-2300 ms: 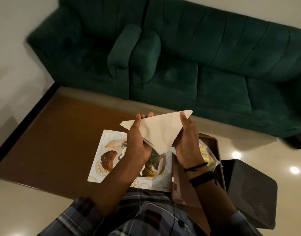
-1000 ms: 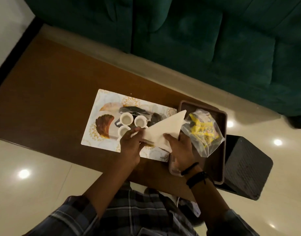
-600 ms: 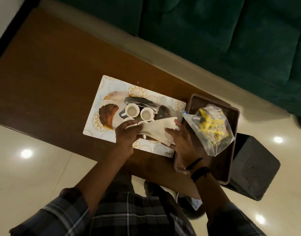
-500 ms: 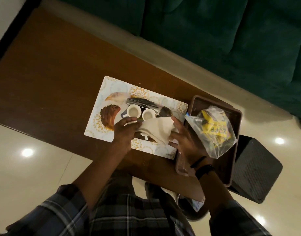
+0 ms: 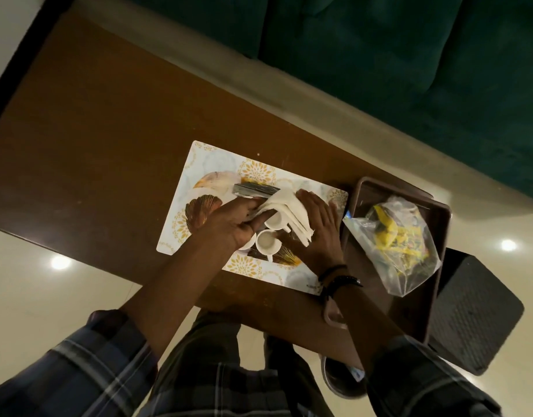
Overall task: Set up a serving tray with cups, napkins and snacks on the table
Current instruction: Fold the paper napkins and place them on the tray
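Left hand (image 5: pixel 233 225) pinching one end, right hand (image 5: pixel 321 228) pressing flat-fingered, the person is settling the folded napkin (image 5: pixel 290 206) among the cups (image 5: pixel 266 242) on the patterned tray (image 5: pixel 212 161). The snack bag (image 5: pixel 400 245) is lying apart in the brown tray (image 5: pixel 443 227), likely next.

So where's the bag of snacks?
In the head view, the snack bag lies in the brown tray on the right side of the table, just beside the patterned mat.

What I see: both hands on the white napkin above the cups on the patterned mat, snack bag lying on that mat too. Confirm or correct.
One thing is wrong: the snack bag lies in the brown tray beside the patterned mat, not on it, as the head view shows. The rest stands.
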Motion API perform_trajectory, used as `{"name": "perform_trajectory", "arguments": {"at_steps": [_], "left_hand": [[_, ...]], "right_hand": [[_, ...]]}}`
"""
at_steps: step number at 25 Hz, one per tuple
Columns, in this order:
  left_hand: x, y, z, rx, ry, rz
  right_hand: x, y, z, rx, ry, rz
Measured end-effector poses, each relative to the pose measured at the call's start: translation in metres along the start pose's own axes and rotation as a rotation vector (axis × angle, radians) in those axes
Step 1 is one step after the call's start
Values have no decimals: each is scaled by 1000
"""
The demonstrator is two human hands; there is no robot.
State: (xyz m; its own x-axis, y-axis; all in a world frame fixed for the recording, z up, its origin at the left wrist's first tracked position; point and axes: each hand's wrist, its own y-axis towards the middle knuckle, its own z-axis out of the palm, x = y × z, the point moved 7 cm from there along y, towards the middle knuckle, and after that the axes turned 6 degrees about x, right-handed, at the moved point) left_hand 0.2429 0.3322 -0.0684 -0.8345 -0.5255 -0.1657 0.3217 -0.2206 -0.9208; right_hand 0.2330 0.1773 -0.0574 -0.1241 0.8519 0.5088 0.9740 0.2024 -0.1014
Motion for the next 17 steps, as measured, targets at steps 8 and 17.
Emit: {"name": "perform_trajectory", "arguments": {"at_steps": [8,17], "left_hand": [[-35,33,-29,-175,212,247],[-65,89,-42,-255,391,300]], "right_hand": [[-21,15,13,40,-26,-32],[-29,45,58,245,-186,-89]]}}
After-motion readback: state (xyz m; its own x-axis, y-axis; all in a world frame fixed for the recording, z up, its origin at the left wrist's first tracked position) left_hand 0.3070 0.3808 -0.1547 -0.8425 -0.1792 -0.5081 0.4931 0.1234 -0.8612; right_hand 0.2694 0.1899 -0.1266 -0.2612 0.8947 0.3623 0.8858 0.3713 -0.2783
